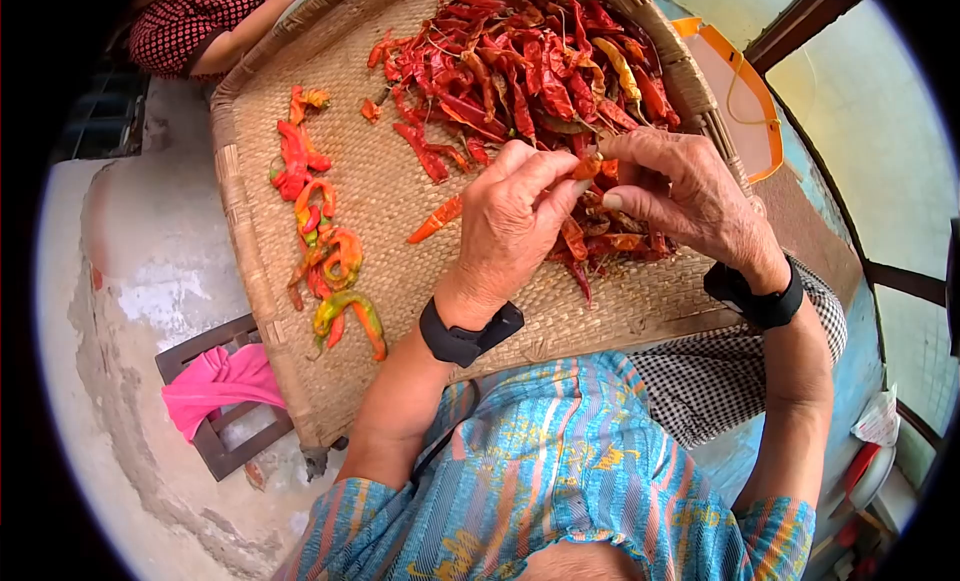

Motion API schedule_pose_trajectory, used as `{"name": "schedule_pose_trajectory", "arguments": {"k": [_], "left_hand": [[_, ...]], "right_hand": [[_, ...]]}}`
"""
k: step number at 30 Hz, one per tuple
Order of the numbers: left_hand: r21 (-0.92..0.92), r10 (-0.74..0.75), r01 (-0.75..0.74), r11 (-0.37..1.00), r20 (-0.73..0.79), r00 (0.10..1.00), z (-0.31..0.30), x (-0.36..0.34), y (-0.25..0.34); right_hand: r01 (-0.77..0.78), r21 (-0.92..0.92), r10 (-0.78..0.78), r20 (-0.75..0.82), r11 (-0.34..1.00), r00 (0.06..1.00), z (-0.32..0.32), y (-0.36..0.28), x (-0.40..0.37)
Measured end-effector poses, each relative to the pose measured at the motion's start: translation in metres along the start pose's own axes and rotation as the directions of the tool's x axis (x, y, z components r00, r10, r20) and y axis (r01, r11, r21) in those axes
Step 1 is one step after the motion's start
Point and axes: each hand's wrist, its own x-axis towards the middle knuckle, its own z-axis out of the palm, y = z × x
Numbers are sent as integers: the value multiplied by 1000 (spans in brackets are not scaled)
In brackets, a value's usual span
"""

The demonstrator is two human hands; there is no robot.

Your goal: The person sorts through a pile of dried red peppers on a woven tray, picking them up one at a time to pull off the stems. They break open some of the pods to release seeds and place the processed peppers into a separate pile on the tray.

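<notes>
Can't see all of the small orange chili (pixel 588 169) cos the left hand (pixel 507 221) covers part of it, and I can't tell if the right hand (pixel 690 196) actually touches it. Top edge chops off the woven tray (pixel 240 211) and most of another person, leaving a sleeve (pixel 185 29) and forearm (pixel 240 43). Tray hides some pink cloth (pixel 225 386). Lower-right clutter (pixel 858 546)? Too murky, sorry.

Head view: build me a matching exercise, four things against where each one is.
1. Small orange chilli
2. Red chilli heap
3. Pink cloth
4. Curled chillies

A. Draped over a dark frame
B. Along the left side of the woven tray
C. Between left hand and right hand
D. At the tray's far side

Pairs: 1-C, 2-D, 3-A, 4-B
</notes>
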Motion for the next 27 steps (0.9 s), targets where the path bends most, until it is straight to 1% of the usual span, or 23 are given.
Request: {"name": "schedule_pose_trajectory", "arguments": {"k": [2,3,5,6,7,8,9,10,11,12,13,14,15,16,18,19,21,22,23,24,25,26,27], "left_hand": [[25,19,-19,1000,26,999,6,0,2],[50,37,-40,998,55,998,9,0,3],[31,18,-20,999,64,998,11,1,8],[6,8,-8,1000,46,999,12,3,11],[-20,-4,4,1000,29,1000,14,4,13],[-19,-2,3,1000,31,1000,16,5,12],[4,-1,1,1000,83,997,19,6,11],[26,-1,-3,1000,135,991,22,6,10],[26,3,-6,1000,137,991,26,6,8],[68,79,-91,994,165,983,32,5,5],[106,152,-175,979,197,968,36,4,5],[156,118,-162,974,262,958,40,3,6],[153,119,-164,975,266,957,43,3,6],[181,121,-180,967,294,948,47,3,6],[232,146,-226,946,316,937,53,4,2],[231,147,-227,946,316,937,53,4,2],[151,153,-197,969,257,954,53,6,1],[151,153,-196,969,258,954,50,6,1],[82,96,-117,990,226,969,46,6,3],[10,35,-38,999,198,980,42,6,4],[11,33,-36,999,197,980,38,5,4],[-55,-53,64,996,184,982,33,4,5],[-123,-138,161,979,174,975,30,4,6]], "right_hand": [[132,64,-121,-152,989,981,12,3,1],[133,63,-123,-151,989,981,11,3,1],[108,58,-97,-172,992,980,7,4,0],[57,111,-36,-186,992,982,2,3,0],[19,53,-6,-235,998,972,-9,-3,-1],[21,63,1,-332,998,943,-19,-2,-2],[24,72,9,-425,997,905,-28,4,-4],[78,98,-18,-503,992,864,-38,14,-5],[134,119,-41,-577,984,816,-48,25,-7],[10,164,90,-589,986,803,-57,31,-12],[-42,81,84,-620,996,780,-68,44,-16],[-77,-56,20,-663,995,748,-73,56,-16],[-116,-190,-50,-694,975,718,-75,60,-15],[-120,-190,-47,-695,974,717,-77,61,-17],[-383,-344,88,-634,857,768,-80,59,-21],[-384,-345,89,-634,857,768,-78,57,-21],[-342,-326,100,-578,881,810,-69,50,-18],[-318,-329,92,-552,889,829,-66,45,-16],[-318,-329,93,-551,889,829,-62,36,-15],[-239,-248,109,-442,939,890,-58,22,-13],[-166,-154,109,-326,974,939,-56,15,-12],[44,-130,-79,-278,990,957,-47,23,-10],[-26,-78,9,-209,997,978,-39,22,-9]]}}
